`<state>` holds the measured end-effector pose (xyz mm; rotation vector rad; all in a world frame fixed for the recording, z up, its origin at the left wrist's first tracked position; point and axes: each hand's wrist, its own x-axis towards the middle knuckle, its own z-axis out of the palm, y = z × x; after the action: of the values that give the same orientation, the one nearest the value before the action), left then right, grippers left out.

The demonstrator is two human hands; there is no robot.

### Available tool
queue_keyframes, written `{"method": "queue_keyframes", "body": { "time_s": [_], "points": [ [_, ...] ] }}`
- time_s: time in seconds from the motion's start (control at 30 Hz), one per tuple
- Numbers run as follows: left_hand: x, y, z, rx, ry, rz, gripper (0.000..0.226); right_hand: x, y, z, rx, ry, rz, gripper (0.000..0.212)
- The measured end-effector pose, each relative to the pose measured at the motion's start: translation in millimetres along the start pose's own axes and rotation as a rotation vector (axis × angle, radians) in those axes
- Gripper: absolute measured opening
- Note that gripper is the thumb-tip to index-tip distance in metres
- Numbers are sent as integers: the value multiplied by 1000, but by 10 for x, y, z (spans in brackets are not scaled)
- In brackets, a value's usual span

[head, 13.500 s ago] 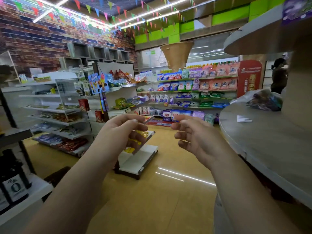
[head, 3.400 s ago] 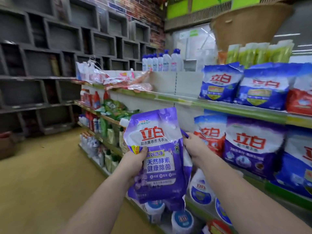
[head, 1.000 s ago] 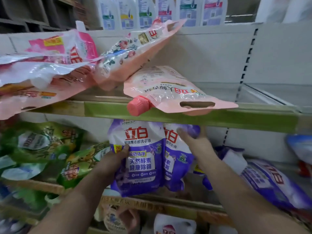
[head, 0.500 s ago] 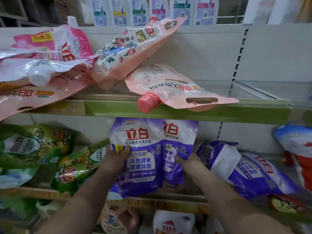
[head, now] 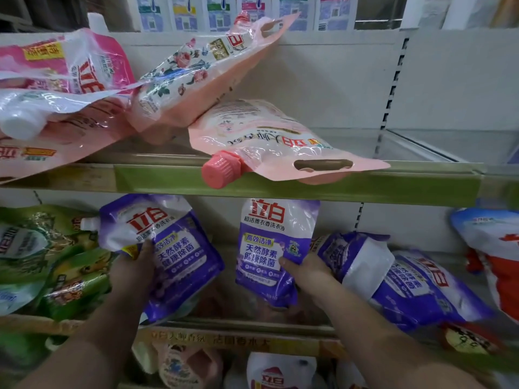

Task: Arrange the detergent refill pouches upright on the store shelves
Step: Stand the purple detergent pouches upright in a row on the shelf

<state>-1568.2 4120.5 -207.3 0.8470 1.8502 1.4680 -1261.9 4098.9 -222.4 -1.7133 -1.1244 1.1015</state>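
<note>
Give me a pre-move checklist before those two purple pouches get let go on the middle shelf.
1. Left hand grips the tilted purple detergent pouch with the white spout: ok.
2. Right hand holds the upright purple detergent pouch: ok.
3. Left pouch upright: not ok, it leans right.
4. Right pouch's base seated on the middle shelf: cannot tell, the base is hidden.
5. Neighbouring purple pouch lying flat on the right upright: not ok.
6. Pink spouted pouch overhanging the green shelf edge above: not ok, it lies flat and could slip.
</note>
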Motion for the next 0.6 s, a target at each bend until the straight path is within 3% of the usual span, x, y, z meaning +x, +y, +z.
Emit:
{"method": "queue_keyframes", "body": {
  "time_s": [0.23,0.3,0.37,0.4,0.47,0.53,0.6],
  "points": [
    [15,-14,60,-8,-16,44,17,45,-9,51,17,-50,-11,25],
    [22,-2,62,-28,30,27,32,56,-22,59,1,-59,-23,29],
    [-12,64,63,34,143,38,61,77,-28,67,-2,-70,-31,32],
    [-37,96,64,159,220,85,73,86,-28,63,-2,-69,-30,30],
    [-150,152,78,486,304,293,72,112,-31,56,-3,-64,-27,24],
    [-269,168,149,603,212,577,59,134,-41,56,-1,-66,-23,20],
    [-378,188,260,478,-28,634,59,144,-58,55,11,-71,-16,19]
  ]
}}
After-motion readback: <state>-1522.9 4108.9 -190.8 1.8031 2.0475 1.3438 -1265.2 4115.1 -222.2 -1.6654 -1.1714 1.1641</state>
